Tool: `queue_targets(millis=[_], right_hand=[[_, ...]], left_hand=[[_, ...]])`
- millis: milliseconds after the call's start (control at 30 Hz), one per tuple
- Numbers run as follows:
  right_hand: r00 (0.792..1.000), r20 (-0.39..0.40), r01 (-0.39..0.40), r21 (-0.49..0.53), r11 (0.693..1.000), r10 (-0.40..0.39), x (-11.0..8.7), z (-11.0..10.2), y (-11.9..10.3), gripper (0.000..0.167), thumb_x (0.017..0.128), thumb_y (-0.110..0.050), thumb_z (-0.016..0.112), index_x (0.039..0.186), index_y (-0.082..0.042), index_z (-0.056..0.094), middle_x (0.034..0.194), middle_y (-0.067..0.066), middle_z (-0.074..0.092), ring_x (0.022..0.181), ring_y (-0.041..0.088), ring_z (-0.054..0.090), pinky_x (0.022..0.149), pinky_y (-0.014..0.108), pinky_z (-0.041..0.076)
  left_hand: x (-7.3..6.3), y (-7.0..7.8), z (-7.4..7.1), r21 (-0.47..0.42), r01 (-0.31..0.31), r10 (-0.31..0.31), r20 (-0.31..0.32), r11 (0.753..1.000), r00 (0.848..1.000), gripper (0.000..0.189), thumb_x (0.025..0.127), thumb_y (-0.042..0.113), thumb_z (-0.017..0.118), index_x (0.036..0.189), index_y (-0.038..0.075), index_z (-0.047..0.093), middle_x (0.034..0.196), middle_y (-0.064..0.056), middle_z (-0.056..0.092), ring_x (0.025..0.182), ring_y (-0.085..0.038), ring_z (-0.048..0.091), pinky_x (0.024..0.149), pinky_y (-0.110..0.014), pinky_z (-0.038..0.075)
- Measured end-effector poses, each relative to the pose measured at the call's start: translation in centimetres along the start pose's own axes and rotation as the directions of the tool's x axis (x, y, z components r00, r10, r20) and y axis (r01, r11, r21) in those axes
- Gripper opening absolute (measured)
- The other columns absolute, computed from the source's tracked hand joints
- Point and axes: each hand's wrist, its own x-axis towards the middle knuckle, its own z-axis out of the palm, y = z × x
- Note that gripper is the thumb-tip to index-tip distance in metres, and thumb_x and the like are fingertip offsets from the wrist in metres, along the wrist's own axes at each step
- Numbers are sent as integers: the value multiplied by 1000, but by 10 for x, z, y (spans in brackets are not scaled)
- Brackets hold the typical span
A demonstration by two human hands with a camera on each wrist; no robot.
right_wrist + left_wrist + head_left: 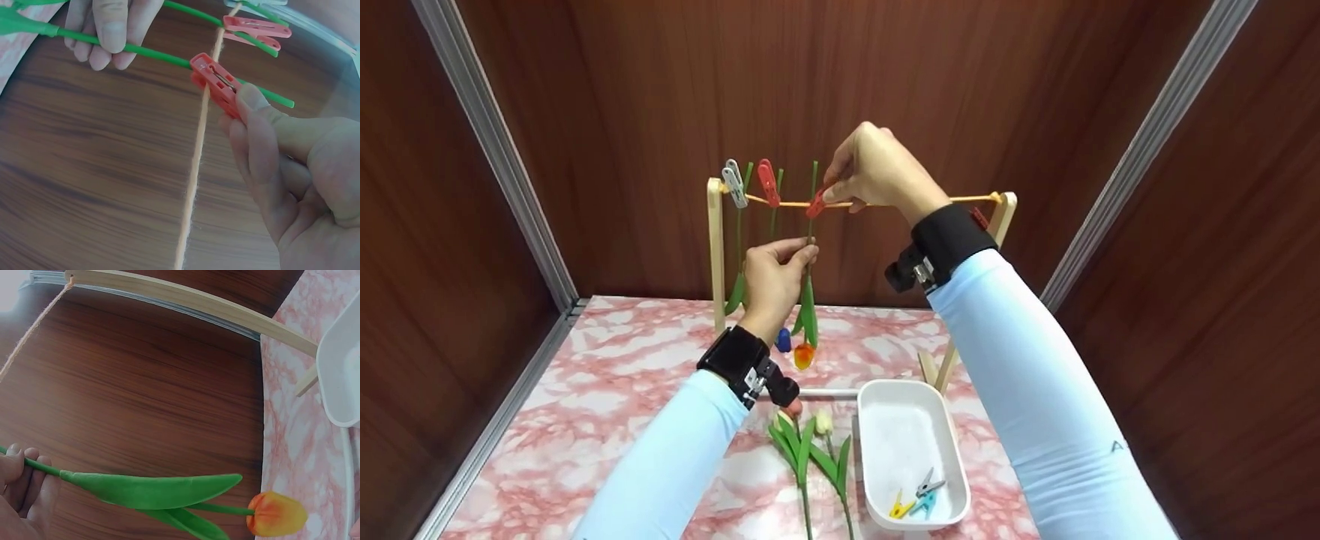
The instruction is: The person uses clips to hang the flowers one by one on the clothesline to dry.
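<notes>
An orange-yellow tulip (277, 513) hangs head down, its green stem (152, 53) crossing the orange string (194, 163). My left hand (776, 279) pinches that stem below the string, between thumb and fingers. With thumb and fingers my right hand (876, 169) pinches a red clothespin (216, 81), whose jaws sit over the stem and the string. Left of it, another red clothespin (768, 182) and a white clothespin (733, 184) hold more stems on the string. A blue tulip head (784, 340) hangs behind my left hand.
Wooden posts (716, 247) carry the string at both ends. A white tray (904, 420) on the marbled table holds yellow, teal and grey clothespins (926, 504). Beside it lie tulips (823, 422) with green leaves. One dark red clothespin (979, 217) is near the right post.
</notes>
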Motion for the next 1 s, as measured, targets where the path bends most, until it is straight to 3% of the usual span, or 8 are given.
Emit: queue_targets(millis=[233, 467, 700, 1000], right_hand=[[998, 35, -49, -45, 998, 50, 1, 2, -7, 29, 91, -13, 84, 117, -2, 78, 100, 9, 78, 78, 17, 76, 68, 31, 64], [998, 20, -65, -1, 998, 65, 3, 7, -6, 33, 93, -12, 82, 125, -2, 75, 109, 11, 77, 89, 21, 77, 66, 26, 62], [998, -5, -65, 25, 998, 65, 4, 8, -3, 34, 95, -11, 81, 127, -3, 74, 113, 10, 76, 86, 16, 75, 65, 26, 62], [996, -91, 10, 39, 999, -6, -2, -2, 5, 31, 97, -19, 80, 124, -4, 75, 109, 7, 76, 78, 16, 74, 69, 29, 63]], left_hand=[[1, 0, 2, 59, -3, 4, -16, 998, 1000, 16, 96, 11, 80, 111, 5, 83, 94, -5, 80, 92, -17, 75, 81, -30, 59], [1, -6, 1, 102, -25, 30, -43, 994, 999, 19, 97, 13, 80, 113, 4, 82, 102, -7, 80, 96, -20, 74, 83, -34, 59], [-6, -8, -2, 114, -48, 55, -59, 992, 997, 22, 96, 11, 79, 117, 3, 81, 110, -10, 79, 97, -22, 75, 85, -35, 60], [-22, -12, -13, 106, -89, 95, -54, 990, 994, 25, 99, 11, 77, 122, 0, 78, 112, -11, 78, 101, -23, 75, 90, -33, 61]])
